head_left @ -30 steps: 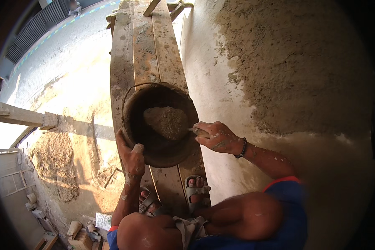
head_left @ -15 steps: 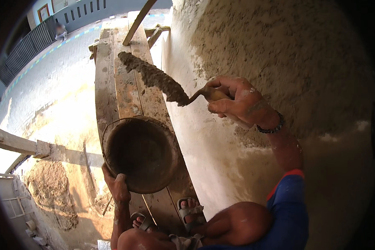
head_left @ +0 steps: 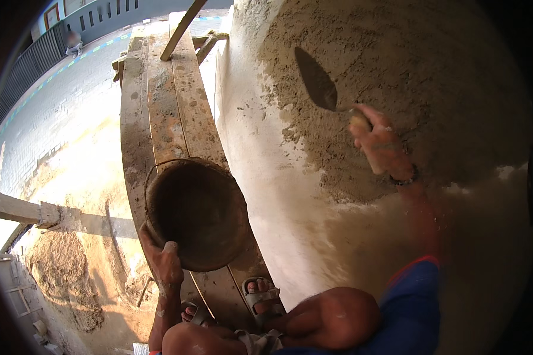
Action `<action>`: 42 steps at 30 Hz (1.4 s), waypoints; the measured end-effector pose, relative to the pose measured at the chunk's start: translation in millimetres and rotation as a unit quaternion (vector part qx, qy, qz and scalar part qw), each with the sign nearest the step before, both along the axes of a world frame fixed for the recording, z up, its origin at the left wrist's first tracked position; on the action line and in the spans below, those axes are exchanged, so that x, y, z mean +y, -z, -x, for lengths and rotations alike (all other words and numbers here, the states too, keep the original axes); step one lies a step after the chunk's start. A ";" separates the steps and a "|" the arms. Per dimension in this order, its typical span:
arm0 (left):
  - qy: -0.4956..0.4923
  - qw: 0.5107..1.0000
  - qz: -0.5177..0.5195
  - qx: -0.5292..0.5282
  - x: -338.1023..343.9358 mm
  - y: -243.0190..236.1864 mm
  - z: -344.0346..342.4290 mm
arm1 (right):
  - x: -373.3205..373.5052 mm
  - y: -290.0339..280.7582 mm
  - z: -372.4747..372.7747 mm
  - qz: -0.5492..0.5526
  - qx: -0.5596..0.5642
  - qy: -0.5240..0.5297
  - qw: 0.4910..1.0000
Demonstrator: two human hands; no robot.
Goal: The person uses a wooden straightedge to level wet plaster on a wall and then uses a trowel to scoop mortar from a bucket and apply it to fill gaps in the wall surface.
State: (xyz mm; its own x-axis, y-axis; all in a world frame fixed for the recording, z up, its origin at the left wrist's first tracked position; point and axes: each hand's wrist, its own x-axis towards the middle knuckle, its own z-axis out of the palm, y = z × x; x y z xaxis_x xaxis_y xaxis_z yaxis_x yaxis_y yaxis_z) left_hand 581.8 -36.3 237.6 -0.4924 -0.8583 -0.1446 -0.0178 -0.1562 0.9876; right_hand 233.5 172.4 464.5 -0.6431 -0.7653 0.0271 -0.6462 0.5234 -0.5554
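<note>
My right hand (head_left: 386,145) is closed round the handle of a trowel (head_left: 317,80), up against the wall. The pointed blade looks bare, and a little motion blurs the hand. Wet mortar (head_left: 343,47) covers the upper part of the wall in a rough, dark layer. With its fingers under the rim and thumb over it, my left hand (head_left: 164,260) grips a dark bucket (head_left: 240,204) at its near left edge. The bucket stands on the planks, and its inside is deep in shadow, so what lies at the bottom is hard to make out.
Long wooden planks (head_left: 137,112) form a raised platform under my feet. A slanting pole (head_left: 182,29) rises at its far end, and a beam (head_left: 18,207) juts in from the left. Below lies a heap of sand (head_left: 62,266). A person (head_left: 74,44) sits far off by the fence.
The trowel, loaded with mortar before, has swung right and up to the wall, and its blade is now bare. My left hand stays on the bucket; the view has shifted slightly.
</note>
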 end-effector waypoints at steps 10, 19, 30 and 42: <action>0.006 0.999 0.043 -0.012 29.2 -5.0 -2.5 | -75.8 163.9 -142.3 -0.220 0.435 -0.256 0.835; 0.036 0.994 0.099 -0.025 31.7 12.3 -13.0 | -63.3 218.2 -152.0 -0.299 0.022 -0.269 0.915; 0.027 0.995 0.092 -0.026 17.5 2.7 -22.0 | -47.2 235.2 -172.8 -0.084 -0.155 -0.229 0.957; 0.004 0.999 0.042 0.028 -3.6 16.6 -18.7 | -49.1 33.2 -126.4 -0.042 -0.051 -0.197 0.978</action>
